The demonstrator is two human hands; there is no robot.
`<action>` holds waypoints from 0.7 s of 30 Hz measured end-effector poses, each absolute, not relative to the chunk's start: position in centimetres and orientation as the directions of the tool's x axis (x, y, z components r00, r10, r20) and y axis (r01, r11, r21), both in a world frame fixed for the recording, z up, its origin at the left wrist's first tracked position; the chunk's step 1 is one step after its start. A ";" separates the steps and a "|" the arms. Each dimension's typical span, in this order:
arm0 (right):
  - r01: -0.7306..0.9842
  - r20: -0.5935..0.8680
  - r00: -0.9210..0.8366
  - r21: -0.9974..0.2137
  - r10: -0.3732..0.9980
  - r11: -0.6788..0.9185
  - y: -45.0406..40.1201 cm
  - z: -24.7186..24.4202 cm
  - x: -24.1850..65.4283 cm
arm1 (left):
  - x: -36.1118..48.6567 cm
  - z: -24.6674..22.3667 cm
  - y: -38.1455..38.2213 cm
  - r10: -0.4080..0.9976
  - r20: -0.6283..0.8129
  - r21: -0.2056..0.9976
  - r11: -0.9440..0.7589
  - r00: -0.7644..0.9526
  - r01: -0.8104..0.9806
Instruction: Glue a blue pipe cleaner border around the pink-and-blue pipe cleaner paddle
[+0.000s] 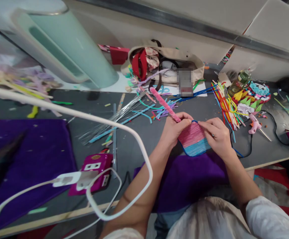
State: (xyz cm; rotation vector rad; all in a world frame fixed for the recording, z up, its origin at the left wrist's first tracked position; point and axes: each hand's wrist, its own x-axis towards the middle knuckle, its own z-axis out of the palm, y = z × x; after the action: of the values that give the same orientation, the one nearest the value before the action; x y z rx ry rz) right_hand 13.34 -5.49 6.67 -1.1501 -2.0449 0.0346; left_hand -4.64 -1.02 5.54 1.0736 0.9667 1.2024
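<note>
Between my two hands is a flat rounded panel (pixel 195 142) of pink and light-blue pipe-cleaner rows, edged in dark blue. My left hand (pixel 178 127) pinches its upper left edge, and a fuzzy pink pipe cleaner (pixel 164 104) juts up and left from that hand. At the upper right edge, my right hand (pixel 216 134) has thumb and forefinger pressed together on the dark-blue rim. The panel is tilted toward me above a purple cloth (pixel 189 181) over my lap. My left fingers are partly hidden behind the panel.
A white cable (pixel 139 139) loops across the view near my left forearm. A purple power strip (pixel 93 172) lies left. Pipe cleaners (pixel 227 106) and a pink glue gun (pixel 255 124) lie right. A canvas bag (pixel 196 66) and mint-green appliance (pixel 77 43) stand behind.
</note>
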 end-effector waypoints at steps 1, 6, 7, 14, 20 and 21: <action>0.707 0.616 -0.281 -0.386 0.736 0.593 -5.5 6.6 13.2 | -4.6 5.5 -1.0 0.992 -0.015 0.973 0.043 0.123 -0.229; 0.690 0.602 -0.224 -0.456 0.766 0.561 -5.6 6.0 12.8 | -4.6 5.5 -0.9 0.993 -0.032 0.972 0.058 0.115 -0.228; 0.687 0.598 -0.211 -0.472 0.773 0.553 -5.6 5.8 12.8 | -4.7 5.5 -0.9 0.993 -0.034 0.972 0.059 0.112 -0.227; 0.678 0.591 -0.119 -0.539 0.798 0.501 -5.6 5.6 12.9 | -4.7 5.5 -0.8 0.992 -0.039 0.973 0.065 0.120 -0.221; 0.642 0.567 -0.092 -0.595 0.819 0.484 -5.8 5.5 12.9 | -4.7 5.4 -0.8 0.993 -0.036 0.974 0.060 0.113 -0.220; 0.629 0.564 -0.089 -0.607 0.821 0.485 -5.8 5.4 12.8 | -4.7 5.4 -0.8 0.993 -0.035 0.973 0.059 0.111 -0.223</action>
State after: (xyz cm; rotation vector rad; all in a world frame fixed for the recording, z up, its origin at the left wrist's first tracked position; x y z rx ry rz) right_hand 12.82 -5.78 5.43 -1.2234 -1.8003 0.2584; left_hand -4.66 -0.80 5.36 1.0563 0.9872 1.1966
